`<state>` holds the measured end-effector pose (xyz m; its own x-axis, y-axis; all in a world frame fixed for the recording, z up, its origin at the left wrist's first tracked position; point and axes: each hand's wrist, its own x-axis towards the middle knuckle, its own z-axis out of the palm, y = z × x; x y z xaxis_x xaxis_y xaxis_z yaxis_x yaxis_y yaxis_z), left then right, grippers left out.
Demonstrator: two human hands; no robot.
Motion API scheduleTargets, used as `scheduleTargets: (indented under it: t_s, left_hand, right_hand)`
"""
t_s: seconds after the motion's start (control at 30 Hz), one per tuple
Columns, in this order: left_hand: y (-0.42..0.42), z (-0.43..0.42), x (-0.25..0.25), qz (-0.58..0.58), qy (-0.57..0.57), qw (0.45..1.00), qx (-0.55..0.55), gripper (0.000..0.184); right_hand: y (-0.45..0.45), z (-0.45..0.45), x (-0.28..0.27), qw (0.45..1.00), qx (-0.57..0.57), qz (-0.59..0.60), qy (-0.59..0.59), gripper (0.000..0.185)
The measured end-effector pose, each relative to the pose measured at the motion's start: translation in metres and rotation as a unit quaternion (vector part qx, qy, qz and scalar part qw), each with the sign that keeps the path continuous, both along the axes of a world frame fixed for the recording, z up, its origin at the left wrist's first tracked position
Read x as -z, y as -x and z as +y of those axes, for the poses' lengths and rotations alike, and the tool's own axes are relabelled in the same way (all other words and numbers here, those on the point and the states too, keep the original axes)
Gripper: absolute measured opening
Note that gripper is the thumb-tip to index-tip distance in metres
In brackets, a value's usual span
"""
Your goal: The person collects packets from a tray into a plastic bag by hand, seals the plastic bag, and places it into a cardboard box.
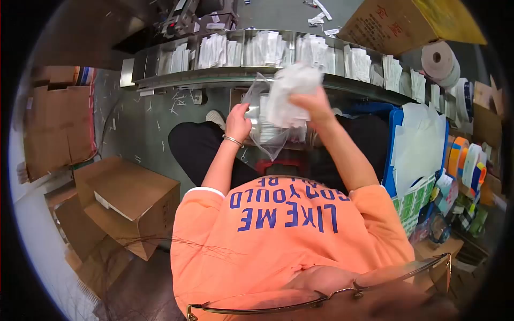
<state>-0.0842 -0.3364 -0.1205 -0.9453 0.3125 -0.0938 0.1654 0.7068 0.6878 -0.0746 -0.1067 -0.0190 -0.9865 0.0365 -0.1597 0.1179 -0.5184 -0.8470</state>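
A clear plastic bag (pixel 272 145) stands open in front of my body, with white packets (pixel 266 127) lined up inside it. My left hand (pixel 238 123) is at the bag's left edge, fingers bent against the plastic. Above the bag's right part, my right hand (pixel 312 105) grips a thick bunch of white packets (pixel 292 88). The bunch is blurred and covers part of the bag's opening. What lies under the bag is mostly hidden.
Beyond the hands runs a long metal trough (pixel 214 76) divided into compartments of white packets. Cardboard boxes (pixel 128 192) stand at left. On the right are a blue crate (pixel 395 155), tape rolls (pixel 471 166) and a large white roll (pixel 439 61). Another carton (pixel 383 27) is at upper right.
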Motion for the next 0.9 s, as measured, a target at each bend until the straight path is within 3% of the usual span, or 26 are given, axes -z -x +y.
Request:
scheduleTargets:
  t_s: [0.07, 0.1, 0.13, 0.2, 0.27, 0.3, 0.4, 0.47, 0.53, 0.6, 0.63, 0.67, 0.7, 0.73, 0.77, 0.8, 0.83, 0.87, 0.9]
  left_hand:
    - [0.000, -0.013, -0.004, 0.016, -0.034, 0.999, -0.024, 0.044]
    - [-0.001, -0.021, -0.003, 0.030, -0.047, 0.998, -0.038, 0.044]
    - [-0.002, -0.026, -0.002, 0.045, -0.061, 0.996, -0.052, 0.043]
    - [-0.004, -0.028, 0.001, 0.050, -0.074, 0.994, -0.060, 0.044]
    - [-0.006, -0.025, 0.001, 0.042, -0.076, 0.995, -0.051, 0.045]
    - [-0.007, -0.025, 0.005, 0.042, -0.079, 0.995, -0.050, 0.045]
    - [-0.010, -0.025, 0.013, 0.076, -0.116, 0.990, -0.011, 0.047]
    - [-0.007, -0.025, 0.011, 0.068, -0.126, 0.990, -0.016, 0.048]
    - [-0.004, -0.023, 0.000, 0.028, -0.133, 0.991, -0.015, 0.050]
    - [-0.003, -0.022, 0.001, 0.047, -0.106, 0.993, -0.011, 0.049]
    - [-0.003, -0.020, -0.002, 0.034, -0.114, 0.993, -0.028, 0.048]
    - [-0.004, -0.017, -0.007, 0.024, -0.121, 0.991, -0.044, 0.047]
    - [-0.005, -0.012, -0.011, 0.107, -0.093, 0.989, -0.042, 0.040]
    - [-0.002, -0.005, -0.022, 0.215, -0.055, 0.975, -0.024, 0.032]
    - [-0.001, 0.005, -0.034, 0.195, -0.091, 0.974, -0.065, 0.024]
    - [0.000, 0.014, -0.055, 0.326, -0.041, 0.944, 0.012, 0.020]
    - [-0.004, 0.023, -0.054, 0.355, -0.046, 0.933, 0.038, 0.020]
    - [-0.012, 0.032, -0.051, 0.308, -0.029, 0.949, 0.060, 0.024]
    - [-0.021, 0.047, -0.051, 0.249, -0.063, 0.963, 0.080, 0.028]
  right_hand:
    - [0.007, -0.040, 0.021, 0.952, -0.018, 0.068, -0.299, 0.076]
    - [0.009, -0.050, 0.029, 0.898, -0.095, 0.041, -0.428, 0.080]
    - [0.011, -0.059, 0.043, 0.824, -0.168, 0.054, -0.539, 0.078]
    - [0.016, -0.071, 0.083, 0.621, -0.308, 0.079, -0.716, 0.076]
    - [0.013, -0.066, 0.156, 0.552, -0.293, 0.102, -0.774, 0.084]
    - [0.014, -0.070, 0.155, 0.525, -0.336, 0.034, -0.781, 0.094]
    - [0.011, -0.076, 0.145, 0.474, -0.340, 0.020, -0.812, 0.101]
    - [0.007, -0.068, 0.115, 0.505, -0.314, 0.045, -0.803, 0.103]
    - [0.005, -0.049, 0.070, 0.693, -0.304, 0.142, -0.638, 0.096]
    - [0.001, -0.005, 0.017, 0.757, -0.227, 0.214, -0.574, 0.076]
    - [-0.003, 0.022, -0.009, 0.777, -0.164, 0.194, -0.576, 0.061]
    - [-0.007, 0.059, -0.026, 0.753, -0.104, 0.176, -0.625, 0.053]
    - [-0.012, 0.099, -0.034, 0.779, -0.029, 0.114, -0.616, 0.045]
    - [-0.017, 0.149, -0.035, 0.726, 0.031, 0.115, -0.678, 0.043]
    - [-0.019, 0.216, -0.013, 0.716, 0.062, 0.125, -0.684, 0.043]
    - [-0.025, 0.276, 0.004, 0.696, 0.120, 0.050, -0.706, 0.043]
    - [-0.026, 0.353, 0.029, 0.735, 0.122, 0.104, -0.659, 0.045]
    - [-0.027, 0.421, 0.049, 0.709, 0.161, -0.034, -0.686, 0.046]
    - [-0.042, 0.490, 0.067, 0.701, 0.189, -0.006, -0.687, 0.046]
